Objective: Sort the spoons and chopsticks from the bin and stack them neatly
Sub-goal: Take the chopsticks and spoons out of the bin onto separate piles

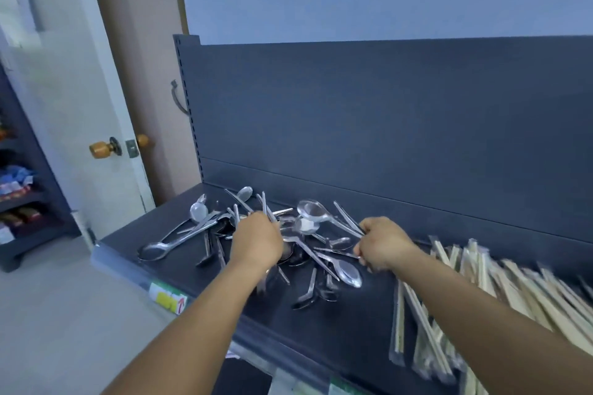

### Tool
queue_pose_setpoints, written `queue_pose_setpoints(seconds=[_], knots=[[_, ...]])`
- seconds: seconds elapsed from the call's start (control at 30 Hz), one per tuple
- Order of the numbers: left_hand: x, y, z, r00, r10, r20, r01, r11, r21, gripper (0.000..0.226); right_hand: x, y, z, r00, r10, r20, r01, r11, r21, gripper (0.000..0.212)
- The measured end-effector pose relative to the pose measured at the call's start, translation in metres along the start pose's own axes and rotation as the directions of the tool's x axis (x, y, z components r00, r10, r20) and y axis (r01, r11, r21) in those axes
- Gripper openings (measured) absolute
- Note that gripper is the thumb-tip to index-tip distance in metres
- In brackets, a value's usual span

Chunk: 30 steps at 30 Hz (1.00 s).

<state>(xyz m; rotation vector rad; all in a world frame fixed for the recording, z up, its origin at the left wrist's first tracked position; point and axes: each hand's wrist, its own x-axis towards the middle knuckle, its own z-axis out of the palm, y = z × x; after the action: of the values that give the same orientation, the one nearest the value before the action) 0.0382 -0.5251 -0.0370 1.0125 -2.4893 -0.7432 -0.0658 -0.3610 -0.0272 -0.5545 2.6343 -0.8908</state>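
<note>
A jumbled heap of metal spoons [199, 231] lies on the dark shelf [353, 324], spread from the left end to the middle. My left hand [256, 242] is closed around several spoon handles that stick up and away from it. My right hand [383, 244] grips the handle of a large round-bowled spoon [313, 211], and more spoons lie under it. Wrapped wooden chopsticks [481, 276] are piled on the shelf to the right, partly hidden behind my right forearm.
The shelf has a dark back panel [385, 122] close behind the heap and a front edge strip with a yellow-green price label [168, 298]. A white door with a wooden knob [99, 149] stands at left, beside another stocked shelf unit [19, 202].
</note>
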Motion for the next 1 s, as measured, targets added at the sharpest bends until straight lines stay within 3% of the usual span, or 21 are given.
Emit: queue_pose_setpoints(seconds=[0.2,0.33,0.47,0.73,1.0], knots=[[0.013,-0.015,0.008,0.998,0.051,0.046,-0.046,0.994,-0.098,0.025,0.023,-0.008,0.020,0.996,0.029,-0.084,-0.039,0.991,-0.127,0.032],[0.010,-0.025,0.013,0.979,0.135,0.151,-0.141,0.990,0.028,0.053,0.020,-0.003,0.023,1.000,0.021,-0.016,-0.024,0.977,-0.210,0.055],[0.000,-0.017,0.014,0.950,0.250,0.187,-0.275,0.954,0.117,0.053,0.005,0.004,0.015,1.000,-0.028,0.009,0.030,0.957,-0.287,0.055],[-0.046,0.046,0.031,0.792,0.533,0.299,-0.595,0.782,0.183,0.053,-0.045,0.040,-0.027,0.993,-0.100,-0.065,0.072,0.938,-0.338,0.061],[-0.109,0.140,0.063,0.643,0.673,0.365,-0.756,0.635,0.160,0.056,-0.108,0.113,-0.096,0.972,-0.121,-0.201,0.034,0.922,-0.387,0.056]])
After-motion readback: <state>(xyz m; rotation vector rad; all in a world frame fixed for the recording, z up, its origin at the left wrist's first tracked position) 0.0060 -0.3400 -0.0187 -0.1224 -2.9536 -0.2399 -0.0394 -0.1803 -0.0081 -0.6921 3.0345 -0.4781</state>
